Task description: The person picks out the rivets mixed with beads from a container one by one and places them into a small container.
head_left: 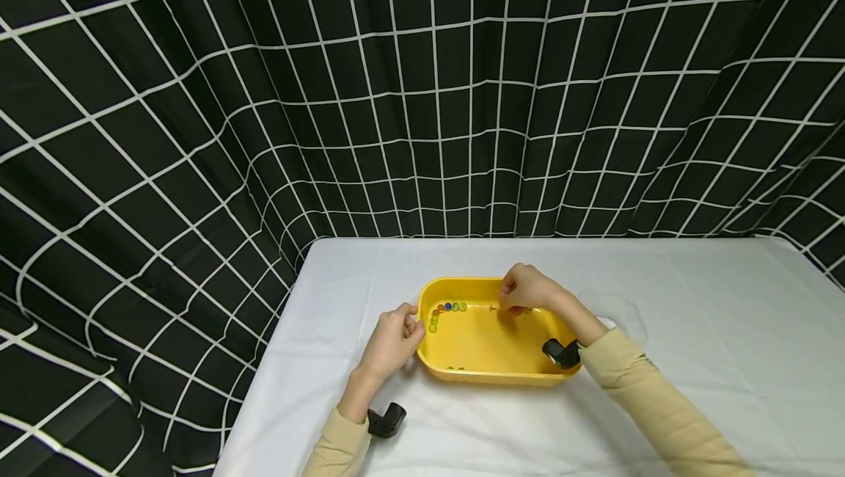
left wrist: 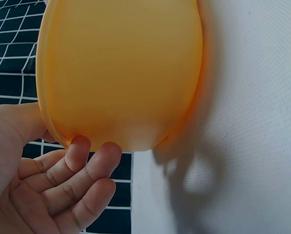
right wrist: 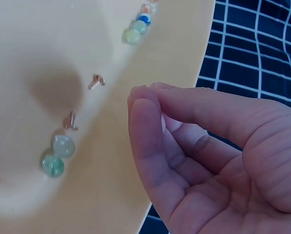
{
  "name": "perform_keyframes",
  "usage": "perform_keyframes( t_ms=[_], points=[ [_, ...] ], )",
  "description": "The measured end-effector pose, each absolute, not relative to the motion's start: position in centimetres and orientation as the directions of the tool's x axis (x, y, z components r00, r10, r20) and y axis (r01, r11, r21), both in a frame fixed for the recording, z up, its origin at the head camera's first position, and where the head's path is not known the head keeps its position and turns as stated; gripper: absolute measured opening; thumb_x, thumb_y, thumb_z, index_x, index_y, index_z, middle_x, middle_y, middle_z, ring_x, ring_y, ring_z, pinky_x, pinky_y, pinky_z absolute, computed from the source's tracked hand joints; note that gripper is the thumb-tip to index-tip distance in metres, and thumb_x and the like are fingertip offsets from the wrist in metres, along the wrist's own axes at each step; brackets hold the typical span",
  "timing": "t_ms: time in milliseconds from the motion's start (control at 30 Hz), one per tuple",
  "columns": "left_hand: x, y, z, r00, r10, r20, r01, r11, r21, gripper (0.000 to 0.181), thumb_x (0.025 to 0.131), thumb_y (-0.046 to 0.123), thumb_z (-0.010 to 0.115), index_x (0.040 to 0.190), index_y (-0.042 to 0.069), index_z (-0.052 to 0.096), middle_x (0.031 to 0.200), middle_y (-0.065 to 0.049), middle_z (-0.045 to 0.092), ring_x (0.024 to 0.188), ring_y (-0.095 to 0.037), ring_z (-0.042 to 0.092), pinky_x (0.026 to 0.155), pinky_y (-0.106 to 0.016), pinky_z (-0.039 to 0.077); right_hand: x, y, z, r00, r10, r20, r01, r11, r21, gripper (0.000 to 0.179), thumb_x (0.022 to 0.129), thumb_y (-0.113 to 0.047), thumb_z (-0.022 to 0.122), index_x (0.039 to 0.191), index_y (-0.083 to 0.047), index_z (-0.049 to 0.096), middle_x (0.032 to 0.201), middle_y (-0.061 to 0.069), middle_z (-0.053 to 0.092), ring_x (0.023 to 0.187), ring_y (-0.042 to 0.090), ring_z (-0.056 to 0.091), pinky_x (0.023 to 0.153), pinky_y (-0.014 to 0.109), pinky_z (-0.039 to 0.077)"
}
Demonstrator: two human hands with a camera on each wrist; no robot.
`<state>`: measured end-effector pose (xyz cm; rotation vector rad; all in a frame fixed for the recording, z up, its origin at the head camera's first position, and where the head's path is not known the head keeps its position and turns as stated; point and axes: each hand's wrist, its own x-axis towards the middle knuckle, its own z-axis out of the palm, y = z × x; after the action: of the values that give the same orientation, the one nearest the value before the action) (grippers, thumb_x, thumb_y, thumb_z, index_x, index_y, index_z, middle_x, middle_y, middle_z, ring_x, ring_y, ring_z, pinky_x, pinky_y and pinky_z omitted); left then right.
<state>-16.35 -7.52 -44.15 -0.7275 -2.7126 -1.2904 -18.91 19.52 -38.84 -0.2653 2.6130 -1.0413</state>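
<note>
A yellow plastic basin (head_left: 502,373) stands on the table. At its left end my left hand (head_left: 392,341) holds the rim, with curled fingers (left wrist: 104,158) against the outer wall. My right hand (right wrist: 199,151) is over the far side of the basin, thumb and index fingertips pinched together. A tiny dark speck (right wrist: 144,86) shows at those fingertips; the rest of it is hidden. Below lie two small copper-coloured pieces (right wrist: 96,82), each with a thin stem. Beside them are two greenish glass marbles (right wrist: 64,146). More marbles, among them a blue marble (head_left: 448,307), line the far left corner.
Two greenish marbles (head_left: 452,369) are partly hidden behind the basin's near wall. A clear, see-through object (head_left: 614,315) lies on the white tablecloth (head_left: 726,345), partly behind the right forearm. A black curtain with a white grid (head_left: 462,117) hangs behind the table.
</note>
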Motion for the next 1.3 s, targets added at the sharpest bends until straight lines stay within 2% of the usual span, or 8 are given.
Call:
perform_keyframes(
  t_ms=[267, 500, 867, 1300],
  points=[
    [-16.2, -7.5, -44.0, -0.89, 0.389, 0.238, 0.429, 0.539, 0.724, 0.027, 0.086, 0.005, 0.057, 0.108, -0.011, 0.058, 0.067, 0.003, 0.052, 0.052, -0.004, 0.047, 0.048, -0.018, 0.045, -18.5, 20.8, -38.4, -0.937, -0.289, -0.194, -0.078, 0.718, -0.692, 0.011, 0.076, 0.004, 0.061, 0.065, 0.003, 0.06, 0.059, 0.011, 0.059, 0.053, 0.019, 0.058, 0.058, 0.037, 0.053],
    [-16.2, -7.4, -44.1, -0.889, 0.388, 0.241, 0.431, 0.537, 0.725, 0.027, 0.085, 0.004, 0.057, 0.108, -0.011, 0.059, 0.067, 0.003, 0.052, 0.051, -0.003, 0.047, 0.047, -0.018, 0.045, -18.1, 21.4, -37.9, -0.939, -0.255, -0.23, -0.024, 0.716, -0.697, 0.009, 0.079, 0.002, 0.061, 0.07, 0.004, 0.062, 0.064, 0.011, 0.061, 0.057, 0.019, 0.059, 0.06, 0.033, 0.054],
    [-16.3, -7.5, -44.1, -0.889, 0.39, 0.24, 0.432, 0.543, 0.72, 0.028, 0.086, 0.005, 0.056, 0.108, -0.012, 0.058, 0.068, 0.002, 0.052, 0.052, -0.004, 0.048, 0.048, -0.018, 0.045, -17.8, 22.6, -37.4, -0.946, -0.237, -0.22, -0.015, 0.712, -0.702, 0.009, 0.08, 0.002, 0.062, 0.072, 0.005, 0.061, 0.069, 0.014, 0.063, 0.064, 0.027, 0.065, 0.063, 0.037, 0.055],
    [-16.2, -7.5, -44.0, -0.889, 0.391, 0.238, 0.433, 0.551, 0.714, 0.027, 0.086, 0.005, 0.056, 0.108, -0.011, 0.058, 0.068, 0.002, 0.052, 0.052, -0.004, 0.047, 0.048, -0.018, 0.045, -17.4, 24.3, -36.8, -0.951, -0.19, -0.244, 0.025, 0.739, -0.674, 0.007, 0.08, 0.0, 0.061, 0.076, 0.006, 0.063, 0.067, 0.01, 0.06, 0.061, 0.019, 0.062, 0.063, 0.035, 0.055]
  ],
)
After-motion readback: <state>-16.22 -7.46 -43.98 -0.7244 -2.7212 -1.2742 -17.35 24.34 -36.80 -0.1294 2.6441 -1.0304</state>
